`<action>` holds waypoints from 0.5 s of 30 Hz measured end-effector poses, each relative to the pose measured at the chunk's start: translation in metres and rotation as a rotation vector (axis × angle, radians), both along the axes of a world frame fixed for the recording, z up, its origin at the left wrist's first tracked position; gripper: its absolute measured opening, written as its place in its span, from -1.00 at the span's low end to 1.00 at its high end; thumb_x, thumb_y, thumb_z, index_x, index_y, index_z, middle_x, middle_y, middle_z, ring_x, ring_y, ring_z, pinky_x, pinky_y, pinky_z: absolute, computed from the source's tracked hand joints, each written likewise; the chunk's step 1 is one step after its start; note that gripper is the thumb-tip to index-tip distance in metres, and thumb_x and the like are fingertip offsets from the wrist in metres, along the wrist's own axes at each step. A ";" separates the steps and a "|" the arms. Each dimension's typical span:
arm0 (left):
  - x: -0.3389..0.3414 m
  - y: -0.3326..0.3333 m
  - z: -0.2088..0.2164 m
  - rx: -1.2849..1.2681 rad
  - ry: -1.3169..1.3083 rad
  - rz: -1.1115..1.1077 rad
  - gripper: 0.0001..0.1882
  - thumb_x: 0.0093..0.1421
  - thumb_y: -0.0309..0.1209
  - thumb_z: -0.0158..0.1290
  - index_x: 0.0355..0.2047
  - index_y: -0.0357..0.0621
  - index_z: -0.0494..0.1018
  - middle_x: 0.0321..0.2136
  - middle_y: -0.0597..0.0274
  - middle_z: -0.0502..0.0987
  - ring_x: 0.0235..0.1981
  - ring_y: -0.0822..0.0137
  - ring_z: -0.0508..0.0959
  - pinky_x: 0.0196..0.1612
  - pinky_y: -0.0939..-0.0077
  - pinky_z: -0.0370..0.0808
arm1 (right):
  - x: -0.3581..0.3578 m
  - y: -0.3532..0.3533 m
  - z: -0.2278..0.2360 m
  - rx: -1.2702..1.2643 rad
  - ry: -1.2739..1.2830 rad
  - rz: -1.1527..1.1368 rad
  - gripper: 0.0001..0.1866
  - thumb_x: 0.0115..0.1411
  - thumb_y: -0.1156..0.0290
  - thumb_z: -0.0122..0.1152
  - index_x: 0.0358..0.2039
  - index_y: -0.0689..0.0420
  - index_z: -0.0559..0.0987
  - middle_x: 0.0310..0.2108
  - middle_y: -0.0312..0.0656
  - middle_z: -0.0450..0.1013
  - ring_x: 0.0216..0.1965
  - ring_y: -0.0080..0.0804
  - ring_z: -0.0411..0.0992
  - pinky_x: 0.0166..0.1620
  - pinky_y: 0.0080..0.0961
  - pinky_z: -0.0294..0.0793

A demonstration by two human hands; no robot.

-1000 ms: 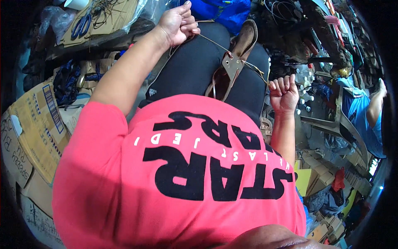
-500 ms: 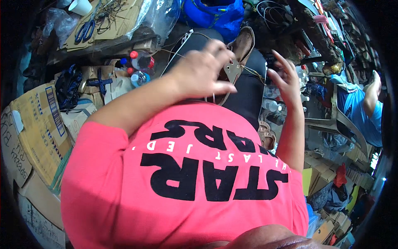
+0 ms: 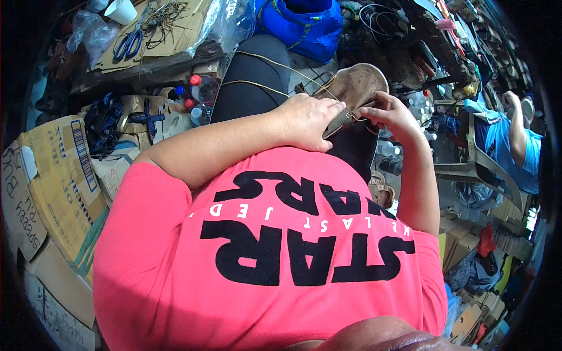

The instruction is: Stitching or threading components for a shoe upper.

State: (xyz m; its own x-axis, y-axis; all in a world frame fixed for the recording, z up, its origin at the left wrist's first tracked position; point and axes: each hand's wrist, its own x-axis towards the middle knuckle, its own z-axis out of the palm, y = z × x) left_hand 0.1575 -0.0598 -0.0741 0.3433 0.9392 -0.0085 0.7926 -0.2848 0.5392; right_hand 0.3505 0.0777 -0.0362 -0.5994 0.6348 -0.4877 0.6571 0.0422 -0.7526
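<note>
Your pink shirt [image 3: 266, 217] fills the lower middle of the view. Above it, your dark trousers [image 3: 254, 67]; legs forward, knees apart. To your left, a yellow-brown cardboard box [image 3: 55, 181]. Beyond your knees, an upright blue bag [image 3: 304, 35], mouth open.

Brown shoe [image 3: 358, 81] lies over your right thigh, rounded end away from you, near end mostly covered by your hands.

Left hand [image 3: 307, 120]: palm down on the near part of the shoe, fingers stretched forward, thumb spread toward the shirt. Cannot tell whether they pinch anything. Right hand [image 3: 392, 115]: fingers bent, tips against the shoe's right edge by a metal eyelet; grip on lace or leather cannot be told.

Far left, blue-handled scissors [image 3: 127, 47] on a cardboard sheet, white cup [image 3: 122, 10] just beyond. Thin tan lace [image 3: 253, 83] crosses your left thigh in two strands, reaching toward the left hand and shoe.
</note>
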 end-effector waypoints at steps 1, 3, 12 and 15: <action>0.000 0.000 -0.001 -0.003 0.002 -0.009 -0.14 -0.14 -0.16 0.20 0.16 -0.30 0.20 0.07 -0.08 0.36 -0.03 0.07 0.49 -0.01 0.24 0.44 | -0.004 -0.005 0.005 -0.025 -0.044 0.022 -0.72 0.07 0.24 0.34 -0.30 0.14 0.55 -0.57 -0.44 0.41 -0.55 -0.74 0.24 -0.48 -0.72 0.18; -0.001 0.001 -0.001 0.053 0.049 -0.015 -0.11 -0.14 -0.14 0.21 0.18 -0.28 0.17 0.11 -0.07 0.34 0.01 0.08 0.47 0.00 0.24 0.44 | -0.002 0.005 -0.012 0.102 -0.060 0.014 -0.69 0.04 0.16 0.37 -0.42 0.17 0.60 -0.66 -0.39 0.37 -0.63 -0.70 0.23 -0.54 -0.65 0.20; -0.011 0.029 0.025 -0.337 0.072 0.063 -0.15 -0.12 0.09 0.19 0.00 -0.38 0.33 -0.31 -0.24 0.54 -0.21 -0.09 0.56 -0.13 0.17 0.49 | -0.022 0.019 -0.030 0.220 -0.018 -0.015 -0.75 0.15 0.27 0.27 -0.44 0.21 0.54 -0.54 -0.37 0.46 -0.47 -0.71 0.34 -0.36 -0.65 0.34; -0.028 0.054 0.034 -0.117 0.038 0.131 -0.54 -0.02 -0.10 0.17 -0.21 -0.18 0.53 -0.30 -0.08 0.55 -0.24 -0.02 0.56 -0.17 0.23 0.49 | -0.023 0.012 -0.032 0.432 -0.008 -0.002 -0.75 0.13 0.28 0.29 -0.38 0.22 0.51 -0.54 -0.36 0.44 -0.48 -0.68 0.32 -0.37 -0.63 0.33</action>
State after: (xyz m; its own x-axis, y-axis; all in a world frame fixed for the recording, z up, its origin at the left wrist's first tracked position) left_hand 0.1298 -0.0056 -0.0400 0.2157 0.9676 -0.1312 0.8392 -0.1150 0.5316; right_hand 0.3278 0.0901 -0.0682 -0.5952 0.7828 -0.1815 0.6632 0.3510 -0.6611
